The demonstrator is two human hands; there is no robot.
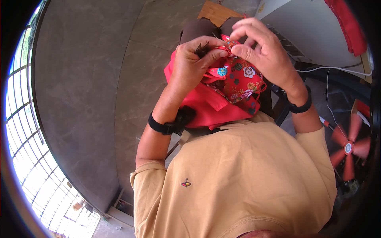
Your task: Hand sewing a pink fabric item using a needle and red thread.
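The floral cloth [238, 85], a red fabric printed with round blossoms in white, gold and blue, is lying gathered in soft folds on the person's lap. The left hand [188, 61] is gripping its upper left edge, the thumb and index finger pressing together and pinching the fabric; a small dark, jagged-edged thing [201, 50] is showing in that hand, too unclear to identify. The right hand [270, 51] is hovering at the upper right of the floral cloth, its fingers bending loosely with the thumb tip close to the fabric; whether they are pinching anything I cannot tell. A smooth, plain red cloth [204, 108] is spreading below and left of the floral cloth. A tan knit shirt [238, 174] is curving beneath it. Well to its lower right, a fan [348, 148] is showing reddish, paddle-shaped blades, while a smooth wooden board [214, 14] is lying beyond it.
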